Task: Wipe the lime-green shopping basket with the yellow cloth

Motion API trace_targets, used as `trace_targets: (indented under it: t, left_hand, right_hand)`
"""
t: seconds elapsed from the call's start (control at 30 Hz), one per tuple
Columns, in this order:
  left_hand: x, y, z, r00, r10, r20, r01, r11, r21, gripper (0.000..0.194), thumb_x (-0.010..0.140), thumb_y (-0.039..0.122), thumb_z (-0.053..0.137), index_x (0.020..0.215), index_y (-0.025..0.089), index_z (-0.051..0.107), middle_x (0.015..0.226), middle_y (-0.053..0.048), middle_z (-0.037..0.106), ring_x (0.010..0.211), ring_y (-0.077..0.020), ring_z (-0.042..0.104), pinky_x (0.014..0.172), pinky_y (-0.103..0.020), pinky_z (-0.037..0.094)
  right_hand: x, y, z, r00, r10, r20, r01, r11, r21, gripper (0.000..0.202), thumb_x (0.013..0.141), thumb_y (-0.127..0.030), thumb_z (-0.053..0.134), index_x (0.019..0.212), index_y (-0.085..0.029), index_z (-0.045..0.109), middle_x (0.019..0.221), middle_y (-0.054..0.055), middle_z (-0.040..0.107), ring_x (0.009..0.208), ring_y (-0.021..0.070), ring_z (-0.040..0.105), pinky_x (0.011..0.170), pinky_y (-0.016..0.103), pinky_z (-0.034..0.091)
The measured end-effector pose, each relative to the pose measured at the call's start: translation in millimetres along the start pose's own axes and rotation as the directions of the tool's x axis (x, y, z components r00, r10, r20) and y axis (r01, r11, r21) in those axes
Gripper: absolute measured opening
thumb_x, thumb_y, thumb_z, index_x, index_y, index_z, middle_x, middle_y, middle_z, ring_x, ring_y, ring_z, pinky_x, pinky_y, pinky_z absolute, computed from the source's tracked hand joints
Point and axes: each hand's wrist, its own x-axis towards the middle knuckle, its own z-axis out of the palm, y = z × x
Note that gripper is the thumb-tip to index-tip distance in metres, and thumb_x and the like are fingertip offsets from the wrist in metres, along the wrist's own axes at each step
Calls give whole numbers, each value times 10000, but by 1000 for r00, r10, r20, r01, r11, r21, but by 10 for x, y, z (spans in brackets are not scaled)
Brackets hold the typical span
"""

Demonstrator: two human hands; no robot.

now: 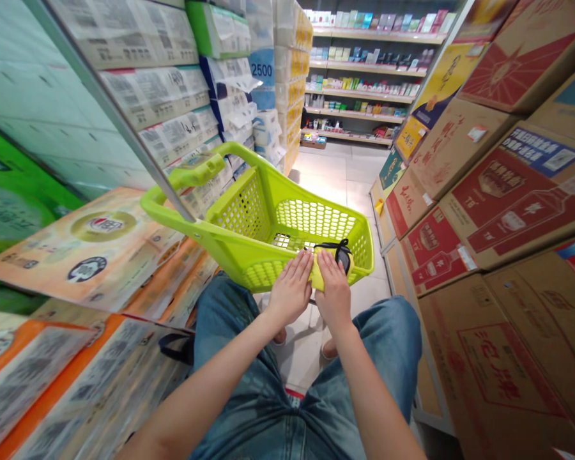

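Note:
A lime-green plastic shopping basket (321, 220) with a long pull handle stands in front of my knees. At its near rim, toward the right end, is a yellow item (317, 278) with a black part and black cords. My left hand (293, 282) lies flat at the item's left side, fingers stretched forward. My right hand (333, 286) rests on the yellow item, its fingers extended over it. The two hands are side by side, almost touching. The item's underside is hidden by the hands.
Stacked cartons (508, 358) rise close on the right. Packs of paper goods (163, 83) and an orange-white box (91, 246) are on the left. Ahead, a tiled aisle floor (354, 167) leads to shelves (364, 67) of small products.

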Motion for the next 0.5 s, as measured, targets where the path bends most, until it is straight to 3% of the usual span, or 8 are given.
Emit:
trace_targets:
  t: [0.1,0.23,0.3,0.4,0.5]
  left_hand:
    - [-2,7,4,1000,-4,-16,4,1000,20,639,1006,249,325,1602,114,140,1668,-77,197,1558,-202,135,1259,-407,245]
    - [4,19,7,1000,-11,-11,12,1000,19,630,1012,251,322,1601,114,144,1671,-65,193,1559,-196,123,1267,-396,228]
    - [7,23,10,1000,-15,-9,15,1000,17,628,1013,249,322,1600,113,148,1671,-64,194,1560,-195,116,1270,-395,220]
    - [7,25,17,1000,-15,-10,15,1000,14,626,1011,253,327,1597,107,161,1671,-65,190,1561,-196,109,1270,-393,216]
    - [3,24,17,1000,-19,-12,19,1000,11,625,1006,250,331,1591,94,177,1672,-71,183,1561,-198,108,1269,-395,217]
  right_hand:
    - [-137,295,-128,1000,1,-25,-1,1000,16,858,694,-11,429,1528,-211,398,1572,88,451,1486,201,376,1253,480,258]
    - [-313,745,-336,987,119,-113,-115,993,37,834,710,-18,396,1517,-225,419,1550,70,484,1485,192,378,1240,488,297]
    - [-349,856,-401,971,195,-141,-191,981,41,806,719,-22,385,1501,-208,446,1539,75,498,1477,191,392,1240,480,303]
    - [-304,774,-385,945,286,-161,-289,957,8,783,710,-20,395,1478,-153,476,1519,112,516,1464,213,413,1247,488,288]
    - [-163,439,-243,955,262,-138,-269,962,-37,771,700,-18,422,1466,-83,475,1522,159,501,1469,240,403,1252,489,276]
